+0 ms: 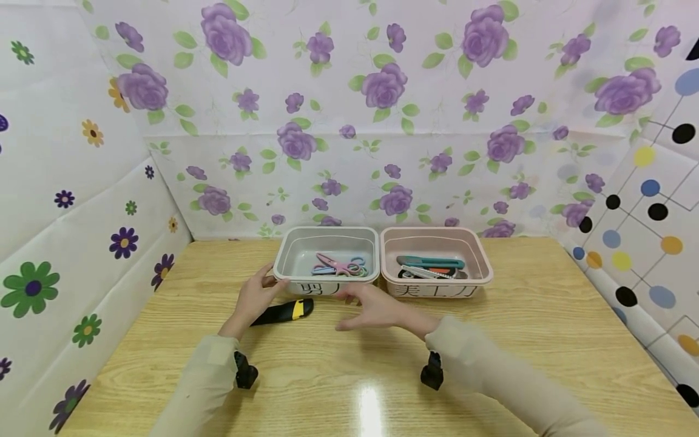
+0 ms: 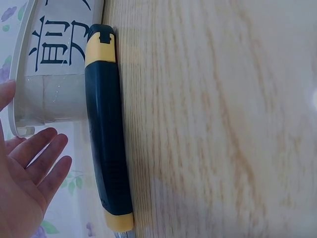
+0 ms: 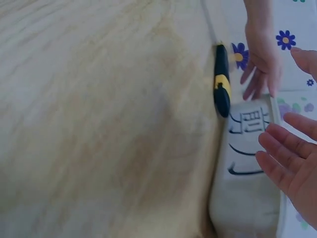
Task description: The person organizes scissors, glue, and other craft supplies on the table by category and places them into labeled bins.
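Note:
At the left front corner of a pale grey bin (image 1: 303, 279), my left hand (image 1: 255, 301) touches the rim with its thumb; its other fingers stay extended beside the wall. Several scissors (image 1: 341, 266) with pink, blue and green handles lie inside. In front of the bin's right front corner hovers my right hand (image 1: 374, 305), thumb and fingers spread, holding nothing. A tool with a black-and-yellow handle (image 2: 105, 134) lies on the table along the bin's front, by my left hand. Metal shows at its end in the left wrist view; the right wrist view shows a thin grey blade.
Against the grey bin's right side stands a pinkish bin (image 1: 480, 267) with several utility knives (image 1: 431, 263), one of them teal. Both bins carry black lettering in front. A wooden table (image 1: 519, 340) lies beneath, with flowered sheeting (image 1: 349, 176) behind and patterned sheets at the sides.

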The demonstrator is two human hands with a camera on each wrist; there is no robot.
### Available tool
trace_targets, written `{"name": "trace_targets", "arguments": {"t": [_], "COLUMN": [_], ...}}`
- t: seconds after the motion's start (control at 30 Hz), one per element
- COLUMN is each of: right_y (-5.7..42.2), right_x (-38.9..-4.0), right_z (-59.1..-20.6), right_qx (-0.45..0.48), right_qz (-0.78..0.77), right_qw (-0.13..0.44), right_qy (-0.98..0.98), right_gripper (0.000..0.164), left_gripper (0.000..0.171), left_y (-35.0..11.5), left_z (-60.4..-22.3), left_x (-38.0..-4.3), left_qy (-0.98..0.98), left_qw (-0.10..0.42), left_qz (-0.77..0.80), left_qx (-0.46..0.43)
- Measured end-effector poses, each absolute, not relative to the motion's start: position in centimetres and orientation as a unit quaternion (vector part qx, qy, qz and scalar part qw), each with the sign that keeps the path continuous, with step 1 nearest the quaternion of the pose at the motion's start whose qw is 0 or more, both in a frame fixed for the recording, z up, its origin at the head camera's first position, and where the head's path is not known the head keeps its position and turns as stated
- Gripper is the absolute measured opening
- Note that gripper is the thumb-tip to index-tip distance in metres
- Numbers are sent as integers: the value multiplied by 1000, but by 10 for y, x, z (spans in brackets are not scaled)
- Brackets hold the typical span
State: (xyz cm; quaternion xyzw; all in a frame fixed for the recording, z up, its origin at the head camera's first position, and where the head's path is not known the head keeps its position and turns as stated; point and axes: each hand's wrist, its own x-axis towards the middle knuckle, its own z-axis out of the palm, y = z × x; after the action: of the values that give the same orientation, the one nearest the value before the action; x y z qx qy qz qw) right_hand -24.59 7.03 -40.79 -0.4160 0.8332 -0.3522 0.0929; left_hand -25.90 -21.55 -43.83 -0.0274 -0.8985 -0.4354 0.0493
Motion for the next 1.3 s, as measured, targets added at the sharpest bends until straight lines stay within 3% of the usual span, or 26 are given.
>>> {"name": "trace_targets", "arguments": {"t": [0.43,0.8,1.3], "right_y": [37,14,-15], "right_x": [-250,-259,-269], "right_z": [-443,-455,-463], "right_qx": [-404,-389,-400], "right_qz": [-282,-283,-240], "right_qw": [103,50,34], "right_qy": [864,875,884], "right_gripper": [81,70,61], "left_gripper": [63,64,67], "left_y": [-214,-215,-215], "left_z": [-439,-442,-440], "left_x": [-259,-260,-260], "left_qy": [-898,-896,-895], "left_qw": [55,50,58], "left_qz": [-436,-440,-441], "left_qx": [-23,-21,-33]}}
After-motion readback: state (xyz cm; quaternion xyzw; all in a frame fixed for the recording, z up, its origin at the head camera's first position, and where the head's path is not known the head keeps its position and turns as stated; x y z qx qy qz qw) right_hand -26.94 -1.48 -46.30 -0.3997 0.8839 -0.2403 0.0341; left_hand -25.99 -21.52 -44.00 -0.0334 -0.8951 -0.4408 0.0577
